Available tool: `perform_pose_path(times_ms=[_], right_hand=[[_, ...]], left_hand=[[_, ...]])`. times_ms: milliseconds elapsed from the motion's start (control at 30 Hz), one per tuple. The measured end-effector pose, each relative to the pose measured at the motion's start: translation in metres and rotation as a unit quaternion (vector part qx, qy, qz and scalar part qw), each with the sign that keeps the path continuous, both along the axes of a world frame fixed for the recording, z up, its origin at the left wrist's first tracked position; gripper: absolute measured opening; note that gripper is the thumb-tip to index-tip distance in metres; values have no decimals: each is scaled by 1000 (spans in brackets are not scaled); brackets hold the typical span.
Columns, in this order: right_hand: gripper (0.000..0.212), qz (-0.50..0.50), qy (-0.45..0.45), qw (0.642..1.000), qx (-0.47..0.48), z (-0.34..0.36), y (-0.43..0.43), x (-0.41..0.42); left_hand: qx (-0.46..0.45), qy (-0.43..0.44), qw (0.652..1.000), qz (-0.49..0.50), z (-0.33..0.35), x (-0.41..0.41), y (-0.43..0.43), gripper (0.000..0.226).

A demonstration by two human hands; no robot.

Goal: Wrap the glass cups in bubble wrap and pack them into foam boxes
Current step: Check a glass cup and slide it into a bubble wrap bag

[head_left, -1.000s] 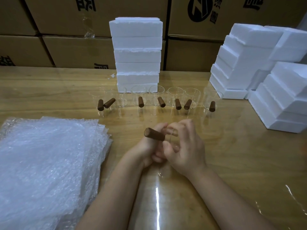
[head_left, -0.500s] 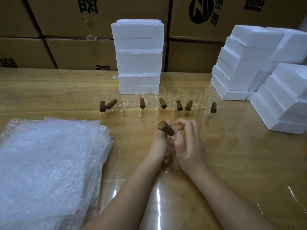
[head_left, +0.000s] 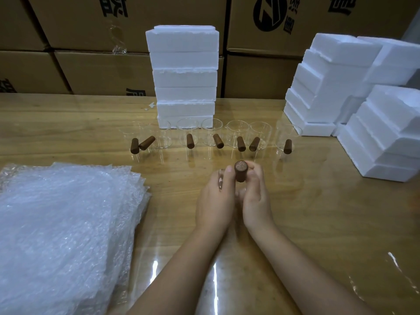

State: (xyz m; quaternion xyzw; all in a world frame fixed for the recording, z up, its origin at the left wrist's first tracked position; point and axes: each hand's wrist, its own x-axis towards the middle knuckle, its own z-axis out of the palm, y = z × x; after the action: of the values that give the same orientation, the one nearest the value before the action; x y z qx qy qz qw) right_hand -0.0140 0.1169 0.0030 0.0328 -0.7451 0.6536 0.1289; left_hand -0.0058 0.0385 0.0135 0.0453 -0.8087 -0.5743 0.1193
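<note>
Now left hand (head_left: pixel 214 201) & right hand (head_left: pixel 255 196) both curl round one glass cup (head_left: pixel 220 179), brown handle (head_left: pixel 241 173) up btwn thumbs; bubble wrap stack (head_left: pixel 63 223) at left.

Wrists close; left grip (head_left: pixel 216 201), right grip (head_left: pixel 255 196) curled.

Table (head_left: pixel 318 223): wood with visible grain under a glossy, mirror-like coat. Bubble wrap (head_left: pixel 63 223): clear plastic film, bumpy and glinting. Glass cups (head_left: pixel 212 133): clear, smooth glass, each with a handle (head_left: pixel 190 141) of matt brown wood. Held cup (head_left: pixel 240 176): the same clear glass, its handle end showing a speckled, rougher face. Foam boxes (head_left: pixel 185 76): white foam, matt and grainy, ragged at some edges. Cartons (head_left: pixel 272 76): matt brown cardboard, printed black
</note>
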Motion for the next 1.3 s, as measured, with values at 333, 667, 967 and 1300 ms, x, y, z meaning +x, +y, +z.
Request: perform_pose_path(times_ms=[333, 667, 967, 1300], right_hand=[[44, 26, -197, 966, -165, 15, 5, 1], [50, 122, -229, 930, -261, 20, 13, 0], [52, 196, -307, 902, -231, 19, 25, -6], [47, 179, -279, 919, -215, 14, 26, -8]], left_hand=[[-163, 34, 985, 40, -3, 2, -1, 62], [-268, 174, 947, 36, 6, 8, -7, 70], [-302, 222, 926, 37, 10, 12, -8, 65], [-320, 193, 927, -18, 13, 13, -9, 64]])
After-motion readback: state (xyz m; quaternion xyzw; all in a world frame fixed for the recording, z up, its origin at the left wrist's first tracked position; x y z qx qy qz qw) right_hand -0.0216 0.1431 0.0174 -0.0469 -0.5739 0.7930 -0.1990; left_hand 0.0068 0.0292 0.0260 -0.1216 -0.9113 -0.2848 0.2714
